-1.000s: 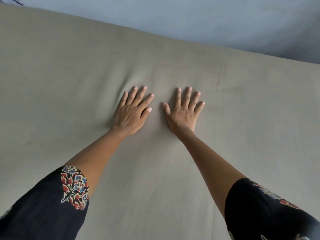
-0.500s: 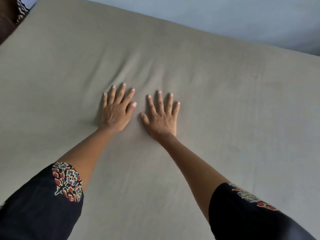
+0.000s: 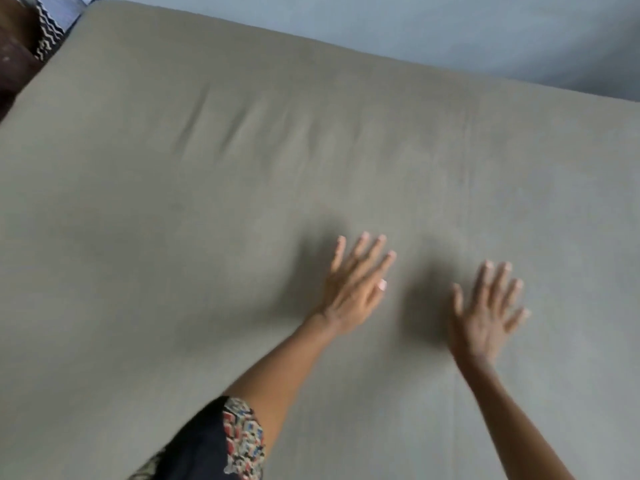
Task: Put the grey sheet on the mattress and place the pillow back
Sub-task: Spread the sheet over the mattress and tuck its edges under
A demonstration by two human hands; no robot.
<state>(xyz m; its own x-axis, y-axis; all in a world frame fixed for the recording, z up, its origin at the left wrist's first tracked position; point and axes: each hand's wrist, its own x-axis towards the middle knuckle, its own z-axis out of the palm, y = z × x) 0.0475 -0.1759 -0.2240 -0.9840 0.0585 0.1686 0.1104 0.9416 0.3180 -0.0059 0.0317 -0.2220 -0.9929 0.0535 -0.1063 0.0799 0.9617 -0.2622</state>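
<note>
Both hands are spread flat, palms down, fingers straight and fanned apart, holding nothing. The left hand (image 3: 356,289) and the right hand (image 3: 486,317) lie side by side with a gap between them, the right a little nearer the person. Both are smeared by motion blur, and a soft shadow sits just left of each, so I cannot tell whether the palms press the cloth or float just over it.

Under and all around the hands the grey sheet (image 3: 207,220) lies spread over the mattress (image 3: 311,43), which it covers wholly, so only the mattress's rounded far edge and far left corner show as a shape. Ahead and to the left of the left hand a few shallow creases (image 3: 221,123) run across the cloth.

Beyond the far edge stands a pale blue-grey wall (image 3: 450,26). Far off to the left of the left hand, past the corner, a zigzag cloth (image 3: 48,32) and a dark brown shape (image 3: 14,57) are cut off by the frame and too partial to name.

The left arm shows a dark sleeve (image 3: 214,445) with a patterned patch; the right forearm runs off the bottom edge.
</note>
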